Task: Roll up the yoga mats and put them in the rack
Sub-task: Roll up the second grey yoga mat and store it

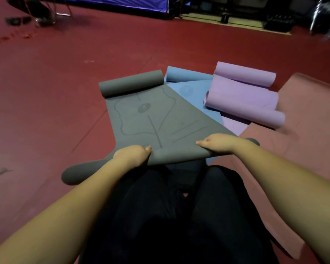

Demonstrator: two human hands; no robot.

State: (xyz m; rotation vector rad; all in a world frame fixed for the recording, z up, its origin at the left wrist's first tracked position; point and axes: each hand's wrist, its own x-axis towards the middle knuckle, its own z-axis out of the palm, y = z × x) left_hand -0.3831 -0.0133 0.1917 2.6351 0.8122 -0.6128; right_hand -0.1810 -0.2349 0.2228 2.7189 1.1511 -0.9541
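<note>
Grey mat (151, 119) lies lengthwise ahead on the floor (46, 92); left hand (133, 155) and right hand (215, 142) pinch its near edge, likely starting the roll. Beyond them its far end curls; blue mat (191, 90) and purple mat (242, 96) wait right.

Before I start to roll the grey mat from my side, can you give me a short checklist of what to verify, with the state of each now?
1. Left hand holds the near edge of the grey mat: ok.
2. Right hand holds the same edge: ok.
3. Near edge straight: not ok, the corners droop outside both grips.
4. Far end flat: not ok, it is curled into a roll.
5. Mat lies free: not ok, it overlaps the blue mat.
6. Rack within reach: cannot tell, none is visible.
</note>
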